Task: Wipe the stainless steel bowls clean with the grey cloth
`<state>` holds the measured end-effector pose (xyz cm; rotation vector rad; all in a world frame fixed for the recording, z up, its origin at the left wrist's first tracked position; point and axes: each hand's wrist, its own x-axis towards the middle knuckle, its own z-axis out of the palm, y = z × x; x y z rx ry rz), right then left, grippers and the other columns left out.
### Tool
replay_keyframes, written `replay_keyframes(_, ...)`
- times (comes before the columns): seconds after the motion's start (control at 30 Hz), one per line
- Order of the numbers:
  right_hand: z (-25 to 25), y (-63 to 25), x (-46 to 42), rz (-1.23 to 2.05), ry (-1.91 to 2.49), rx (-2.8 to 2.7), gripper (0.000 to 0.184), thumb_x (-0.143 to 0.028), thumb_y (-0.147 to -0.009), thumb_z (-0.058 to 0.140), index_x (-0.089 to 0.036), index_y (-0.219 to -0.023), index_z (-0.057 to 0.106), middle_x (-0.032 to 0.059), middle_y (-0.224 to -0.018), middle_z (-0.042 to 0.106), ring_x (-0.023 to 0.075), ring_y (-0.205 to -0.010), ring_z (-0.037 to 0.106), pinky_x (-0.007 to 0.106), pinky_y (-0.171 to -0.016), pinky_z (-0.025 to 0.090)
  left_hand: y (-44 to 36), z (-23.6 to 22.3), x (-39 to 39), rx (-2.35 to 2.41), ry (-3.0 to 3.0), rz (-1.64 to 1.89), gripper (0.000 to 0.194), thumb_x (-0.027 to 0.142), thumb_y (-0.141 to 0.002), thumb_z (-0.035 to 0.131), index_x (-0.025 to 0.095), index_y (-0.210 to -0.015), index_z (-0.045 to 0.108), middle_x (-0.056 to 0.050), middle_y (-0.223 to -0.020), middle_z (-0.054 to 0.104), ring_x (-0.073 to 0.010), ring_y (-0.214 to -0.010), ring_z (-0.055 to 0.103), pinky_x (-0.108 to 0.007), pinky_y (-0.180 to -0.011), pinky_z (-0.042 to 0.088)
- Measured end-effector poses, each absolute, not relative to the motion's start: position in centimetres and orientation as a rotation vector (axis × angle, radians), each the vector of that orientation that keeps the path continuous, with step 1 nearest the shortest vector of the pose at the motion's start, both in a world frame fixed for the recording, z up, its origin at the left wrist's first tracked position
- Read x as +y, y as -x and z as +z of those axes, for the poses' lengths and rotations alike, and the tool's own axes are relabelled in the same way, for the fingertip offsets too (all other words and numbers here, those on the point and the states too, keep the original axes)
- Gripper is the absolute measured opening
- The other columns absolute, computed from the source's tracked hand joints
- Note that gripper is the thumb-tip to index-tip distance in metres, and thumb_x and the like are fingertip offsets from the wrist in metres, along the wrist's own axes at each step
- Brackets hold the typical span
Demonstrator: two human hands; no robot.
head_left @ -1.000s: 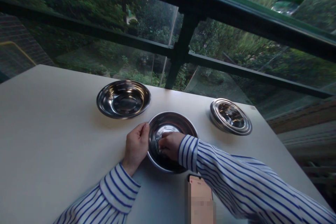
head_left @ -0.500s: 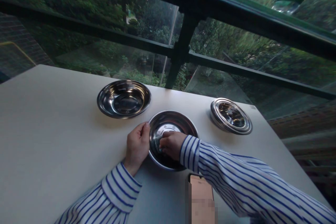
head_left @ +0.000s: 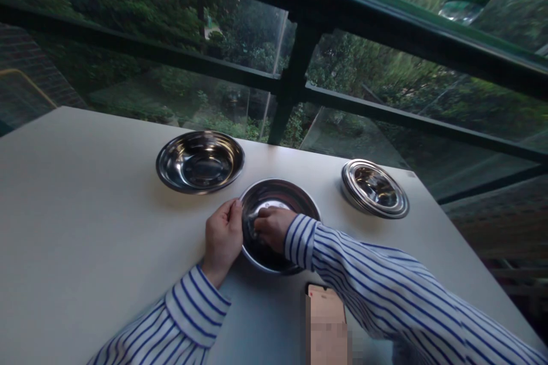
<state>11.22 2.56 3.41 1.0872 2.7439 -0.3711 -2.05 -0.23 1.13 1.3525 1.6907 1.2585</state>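
A shiny steel bowl rests on the white table in front of me. Its left rim is pinched between the thumb and curled fingers of my left hand. Inside the bowl, my right hand reaches down against the left part of the inner wall with its fingers closed. Whatever those fingers hold is hidden beneath them; a small greyish patch by the fingertips may be an object or a reflection.
A wider steel bowl stands behind and to the left. Several nested steel bowls sit at the right, near the table's far edge. A phone lies close to me below my right forearm. Dark green window bars rise beyond the table.
My right hand has shifted slightly left and up along the inside of the bowl. My left hand keeps its hold on the rim.
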Motion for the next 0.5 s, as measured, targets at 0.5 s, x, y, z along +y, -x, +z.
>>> replay_keyframes(0.5,3.8,-11.5,6.2,-0.305,-1.369,2.67,0.02,-0.011,-0.075,0.05,-0.009,-0.089,0.065,0.0131,-0.088,0.06,0.0215,-0.085,0.057,0.029,-0.074,0.041,2.1,1.0,0.1,1.649,-1.371,1.27,0.026,0.032,-0.082,0.042,0.018,-0.061,0.051,0.003,-0.054,0.046,-0.0129,-0.056,0.046,-0.021,-0.054,0.036)
